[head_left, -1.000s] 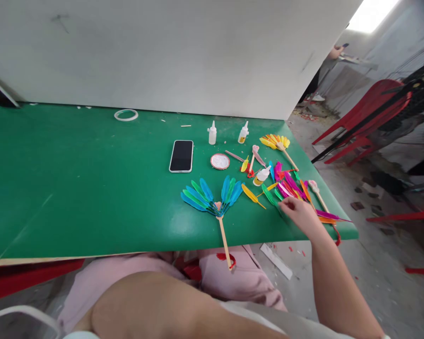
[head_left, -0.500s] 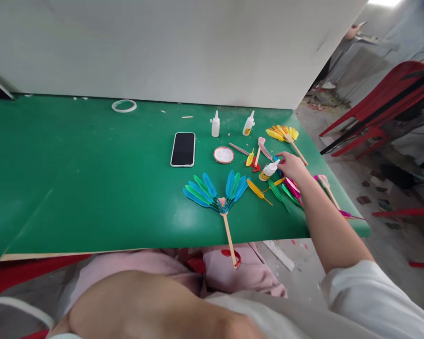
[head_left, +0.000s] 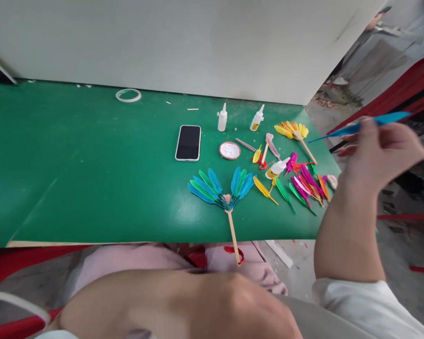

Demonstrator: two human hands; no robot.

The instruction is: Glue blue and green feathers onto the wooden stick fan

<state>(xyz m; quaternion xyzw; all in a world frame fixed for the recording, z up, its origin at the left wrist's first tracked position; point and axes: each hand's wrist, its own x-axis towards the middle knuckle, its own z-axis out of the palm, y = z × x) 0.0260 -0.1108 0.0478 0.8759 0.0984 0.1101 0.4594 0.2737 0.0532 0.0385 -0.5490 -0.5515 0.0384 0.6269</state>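
My right hand [head_left: 385, 153] is raised past the right side of the table, its fingers pinched on a blue feather [head_left: 394, 117]. My left hand [head_left: 257, 308] lies low across my body at the bottom of the view, blurred, its fingers not made out. At the table's front edge rests a feather fan [head_left: 233, 230] with blue and green feathers spread in two groups and a wooden handle overhanging my lap. To its right lie a yellow feather [head_left: 265, 190], green feathers [head_left: 285, 194] and a heap of magenta feathers [head_left: 305, 179].
A glue bottle [head_left: 276, 169] leans by the feathers; two more stand behind. A yellow fan [head_left: 304, 146] lies at the right. A phone [head_left: 188, 143], a round dish [head_left: 229, 150] and a tape roll [head_left: 127, 95] sit on the green table [head_left: 102, 179]. A white panel rises behind.
My right hand has lifted off the feather heap, moving up and to the right with a blue feather in its fingers. My left hand has shifted rightward. The view has tilted slightly.
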